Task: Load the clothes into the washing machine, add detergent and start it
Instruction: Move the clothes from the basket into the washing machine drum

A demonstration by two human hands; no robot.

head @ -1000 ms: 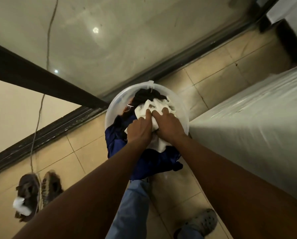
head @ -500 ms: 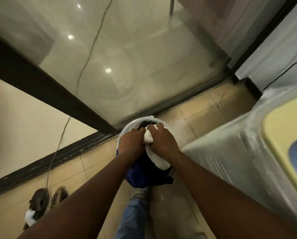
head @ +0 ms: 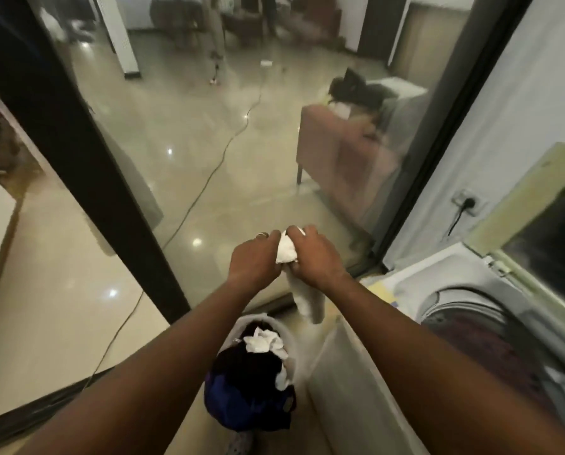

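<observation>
My left hand (head: 253,261) and my right hand (head: 318,259) both grip a white cloth (head: 287,251), held up at chest height; its loose end (head: 309,303) hangs down between my wrists. Below on the floor stands a pale plastic basin (head: 292,338) piled with clothes: white pieces (head: 263,343) on top, dark ones and a blue garment (head: 238,399) spilling over the near side. The top-loading washing machine (head: 435,277) is at the right with its lid (head: 537,198) raised and the drum (head: 478,326) open. Something dark purple lies inside.
A glass sliding door with a black frame (head: 77,149) stands straight ahead; a cable (head: 218,162) runs across the floor behind it. A wall socket with a plug (head: 468,203) sits behind the machine. The tiled floor strip between door and machine is narrow.
Both hands have lifted the white cloth up out of the basin. My view has tilted up, so the open washing machine and the room behind the glass now show.
</observation>
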